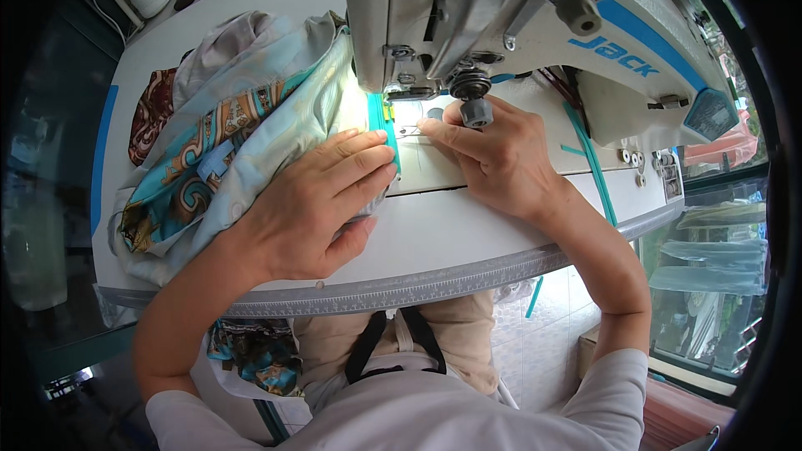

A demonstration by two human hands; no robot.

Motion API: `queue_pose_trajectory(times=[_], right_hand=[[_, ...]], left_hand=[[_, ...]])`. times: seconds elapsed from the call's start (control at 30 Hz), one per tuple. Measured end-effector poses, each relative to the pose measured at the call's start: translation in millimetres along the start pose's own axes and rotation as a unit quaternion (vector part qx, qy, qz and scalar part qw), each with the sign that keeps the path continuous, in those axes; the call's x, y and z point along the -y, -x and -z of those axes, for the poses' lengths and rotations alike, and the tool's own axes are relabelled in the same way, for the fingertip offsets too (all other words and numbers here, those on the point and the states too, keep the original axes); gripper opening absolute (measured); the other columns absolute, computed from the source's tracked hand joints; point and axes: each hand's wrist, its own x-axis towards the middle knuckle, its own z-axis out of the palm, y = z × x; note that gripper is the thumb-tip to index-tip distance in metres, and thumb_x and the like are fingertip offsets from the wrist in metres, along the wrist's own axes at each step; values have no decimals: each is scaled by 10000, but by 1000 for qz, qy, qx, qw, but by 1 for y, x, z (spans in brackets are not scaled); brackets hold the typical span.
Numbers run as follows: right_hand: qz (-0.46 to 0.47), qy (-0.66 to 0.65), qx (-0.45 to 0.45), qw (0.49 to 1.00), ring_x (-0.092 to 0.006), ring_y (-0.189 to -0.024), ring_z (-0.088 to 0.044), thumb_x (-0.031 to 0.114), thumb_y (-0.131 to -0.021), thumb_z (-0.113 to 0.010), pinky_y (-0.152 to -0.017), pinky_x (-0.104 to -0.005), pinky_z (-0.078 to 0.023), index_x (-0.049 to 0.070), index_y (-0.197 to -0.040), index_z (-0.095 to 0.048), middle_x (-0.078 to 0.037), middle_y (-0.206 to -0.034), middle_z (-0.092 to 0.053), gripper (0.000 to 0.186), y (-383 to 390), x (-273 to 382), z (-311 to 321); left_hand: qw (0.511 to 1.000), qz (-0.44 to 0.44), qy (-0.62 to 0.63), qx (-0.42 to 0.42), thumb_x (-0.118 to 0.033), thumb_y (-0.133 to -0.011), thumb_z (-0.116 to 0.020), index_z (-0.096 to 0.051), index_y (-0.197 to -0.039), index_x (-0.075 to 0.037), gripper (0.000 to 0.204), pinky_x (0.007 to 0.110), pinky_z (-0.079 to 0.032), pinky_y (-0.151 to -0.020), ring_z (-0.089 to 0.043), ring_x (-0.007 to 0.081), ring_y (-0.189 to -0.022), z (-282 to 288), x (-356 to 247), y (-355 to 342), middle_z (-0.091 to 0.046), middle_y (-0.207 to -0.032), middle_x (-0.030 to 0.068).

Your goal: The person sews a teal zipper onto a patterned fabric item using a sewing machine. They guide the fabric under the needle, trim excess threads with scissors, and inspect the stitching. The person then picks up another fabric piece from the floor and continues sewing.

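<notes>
Patterned fabric [242,138] is lying on the desk [426,242] toward ten o'clock, a turquoise strip [375,114] running along its edge. The left hand [322,200] is resting flat over both, fingers extended; the right hand [505,154] is half curling beneath the sewing machine [535,29] at one o'clock, its grip impossible to tell.
</notes>
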Motion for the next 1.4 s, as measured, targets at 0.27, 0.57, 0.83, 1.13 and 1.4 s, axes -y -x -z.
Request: queue_pose_trajectory(times=[0.27, 0.57, 0.83, 1.13, 1.4], right_hand=[[8, 24, 1, 1000, -202, -688, -579, 99, -739, -797, -501, -360, -430, 136, -888, -818, -29, -730, -495, 155, -1, -2, -8], [4, 36, -5, 999, -201, -682, -579, 83, -710, -787, -491, -361, -420, 134, -832, -813, -29, -720, -489, 135, -2, -3, -10], [-23, 22, 26, 999, -220, -693, -667, -46, -734, -724, -579, -334, -512, 157, -1045, -813, -16, -877, -706, 382, -1, 1, -2], [-23, 27, 17, 999, -227, -739, -672, -16, -740, -755, -596, -338, -528, 155, -1034, -815, -13, -886, -711, 345, 3, -1, 0], [2, 14, -30, 999, -184, -752, -641, 62, -710, -751, -545, -338, -489, 147, -906, -805, -9, -824, -601, 221, 4, -3, -9]], left_hand=[[1000, 6, -3, -4, -108, -769, -695, -623, -1255, 97, 532, 530, -382, -1187, -523, 406, -1346, 0, 1, 1, -568, -1370, 231], [1000, 6, -7, -17, -123, -778, -710, -614, -1280, 90, 553, 555, -366, -1192, -519, 414, -1350, -3, 9, -1, -564, -1382, 226], [999, 11, -31, -20, -140, -798, -714, -606, -1297, 86, 559, 560, -360, -1198, -530, 410, -1338, -2, 14, -2, -568, -1390, 222], [999, 18, -40, -18, -139, -811, -700, -606, -1306, 75, 547, 553, -365, -1196, -540, 417, -1304, 0, 18, -10, -570, -1350, 210], [994, 4, -97, -51, -193, -865, -689, -628, -1248, 89, 480, 498, -390, -1188, -564, 370, -1271, -5, 20, -14, -594, -1289, 199]])
